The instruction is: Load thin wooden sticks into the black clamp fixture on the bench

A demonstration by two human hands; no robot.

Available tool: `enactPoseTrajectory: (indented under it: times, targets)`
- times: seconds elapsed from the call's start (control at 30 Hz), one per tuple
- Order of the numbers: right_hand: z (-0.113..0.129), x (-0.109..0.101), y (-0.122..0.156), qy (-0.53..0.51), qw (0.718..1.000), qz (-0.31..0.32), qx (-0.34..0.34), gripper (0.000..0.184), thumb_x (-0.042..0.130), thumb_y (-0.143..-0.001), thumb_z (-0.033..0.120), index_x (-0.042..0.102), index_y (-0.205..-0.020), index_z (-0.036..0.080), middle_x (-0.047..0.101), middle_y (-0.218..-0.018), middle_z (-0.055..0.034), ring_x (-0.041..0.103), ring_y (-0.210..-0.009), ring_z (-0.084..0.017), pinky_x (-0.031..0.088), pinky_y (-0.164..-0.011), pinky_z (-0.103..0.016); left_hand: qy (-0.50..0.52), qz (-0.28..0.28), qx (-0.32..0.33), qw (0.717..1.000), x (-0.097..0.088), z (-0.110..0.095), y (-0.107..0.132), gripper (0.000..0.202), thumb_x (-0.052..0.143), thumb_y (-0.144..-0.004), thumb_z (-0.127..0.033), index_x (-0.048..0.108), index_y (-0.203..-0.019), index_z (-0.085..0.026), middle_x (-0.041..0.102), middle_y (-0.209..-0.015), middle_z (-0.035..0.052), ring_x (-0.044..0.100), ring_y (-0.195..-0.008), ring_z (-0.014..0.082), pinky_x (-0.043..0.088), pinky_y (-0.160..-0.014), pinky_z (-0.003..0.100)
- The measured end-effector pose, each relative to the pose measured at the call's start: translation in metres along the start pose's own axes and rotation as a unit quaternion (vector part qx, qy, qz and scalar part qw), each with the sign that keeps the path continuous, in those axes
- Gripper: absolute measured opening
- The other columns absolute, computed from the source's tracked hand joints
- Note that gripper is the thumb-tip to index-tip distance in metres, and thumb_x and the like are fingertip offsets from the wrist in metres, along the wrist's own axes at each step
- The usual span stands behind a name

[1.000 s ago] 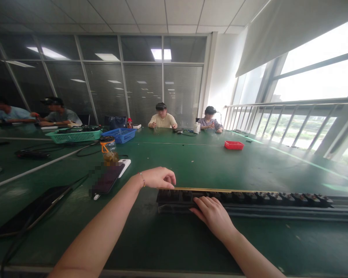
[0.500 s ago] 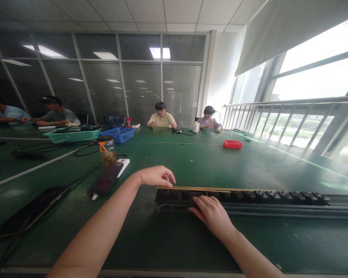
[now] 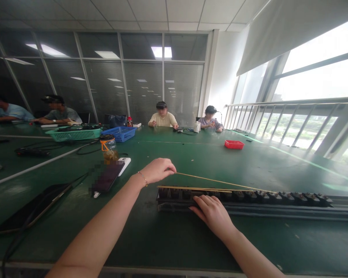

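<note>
A long black rail of terminal blocks [image 3: 249, 199] lies across the green table [image 3: 191, 235] in front of me. My left hand [image 3: 158, 170] pinches the left end of a thin brass strip [image 3: 220, 181] and holds that end raised above the rail, while the strip's right end rests on the blocks. A second brass strip [image 3: 194, 188] lies flat along the rail's top edge. My right hand [image 3: 213, 212] rests palm down on the rail near its left end, fingers pressed on the blocks.
A phone [image 3: 107, 177] and a dark tablet [image 3: 31, 210] lie to the left, with a jar [image 3: 108, 148] behind. Green [image 3: 74, 135] and blue [image 3: 118, 134] baskets and a red tray [image 3: 233, 144] stand farther back. Several people sit at the far side.
My left hand has lifted the left end of one brass strip up off the rail; before it lay flat. My right hand has stayed on the blocks.
</note>
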State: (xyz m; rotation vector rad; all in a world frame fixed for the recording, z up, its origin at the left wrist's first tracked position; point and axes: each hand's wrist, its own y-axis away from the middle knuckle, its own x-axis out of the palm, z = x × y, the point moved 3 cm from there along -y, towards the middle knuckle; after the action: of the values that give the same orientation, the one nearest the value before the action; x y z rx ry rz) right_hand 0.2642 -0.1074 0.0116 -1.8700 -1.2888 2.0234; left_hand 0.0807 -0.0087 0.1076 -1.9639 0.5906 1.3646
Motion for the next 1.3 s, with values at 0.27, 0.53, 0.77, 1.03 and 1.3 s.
enactPoseTrajectory:
  times: [0.27, 0.53, 0.77, 1.03, 1.3]
  targets:
    - [0.0, 0.0, 0.0, 0.0, 1.0, 0.002, 0.001, 0.024, 0.04, -0.085, 0.036, 0.054, -0.092, 0.017, 0.057, -0.074, -0.0016, 0.053, -0.068, -0.012, 0.033, -0.062, -0.026, -0.096, -0.096, -0.092, 0.986, 0.023, 0.06, -0.003, 0.024, 0.041, -0.081, -0.026, 0.064, -0.084, -0.024, 0.059, -0.089, 0.0003, 0.055, -0.077, 0.0143, 0.039, -0.07, 0.024]
    - [-0.001, 0.003, 0.001, 0.007, 1.0, 0.0, 0.005, 0.023, 0.041, -0.085, 0.036, 0.054, -0.091, 0.018, 0.056, -0.072, -0.0008, 0.052, -0.066, -0.012, 0.032, -0.062, -0.026, -0.136, -0.026, -0.144, 0.98, 0.072, 0.098, 0.01, 0.024, 0.041, -0.081, -0.021, 0.065, -0.082, -0.023, 0.059, -0.088, 0.0018, 0.056, -0.079, 0.0152, 0.041, -0.07, 0.025]
    - [-0.004, 0.002, 0.002, 0.0, 1.0, -0.002, 0.01, 0.022, 0.043, -0.084, 0.035, 0.054, -0.091, 0.018, 0.056, -0.072, -0.0003, 0.052, -0.066, -0.012, 0.032, -0.062, -0.026, -0.107, -0.018, -0.163, 0.981, 0.077, 0.104, 0.013, 0.026, 0.04, -0.081, -0.018, 0.065, -0.087, -0.022, 0.059, -0.092, 0.0033, 0.055, -0.087, 0.0163, 0.041, -0.077, 0.026]
    - [-0.001, 0.0, 0.0, -0.002, 1.0, -0.011, 0.009, 0.021, 0.042, -0.084, 0.036, 0.054, -0.089, 0.019, 0.056, -0.073, -0.0006, 0.052, -0.067, -0.012, 0.032, -0.061, -0.026, 0.058, -0.001, -0.167, 0.984, 0.044, 0.095, 0.008, 0.026, 0.045, -0.077, -0.028, 0.063, -0.095, -0.02, 0.062, -0.097, 0.0035, 0.056, -0.086, 0.0159, 0.042, -0.076, 0.025]
    - [-0.001, 0.002, 0.0, -0.006, 1.0, -0.009, 0.013, 0.021, 0.042, -0.084, 0.036, 0.054, -0.09, 0.019, 0.056, -0.072, 0.0, 0.052, -0.066, -0.011, 0.033, -0.062, -0.026, 0.127, 0.192, -0.033, 0.973, -0.009, 0.004, 0.012, 0.026, 0.056, -0.07, -0.04, 0.066, -0.084, -0.02, 0.066, -0.076, -0.0011, 0.058, -0.069, 0.0108, 0.039, -0.06, 0.017]
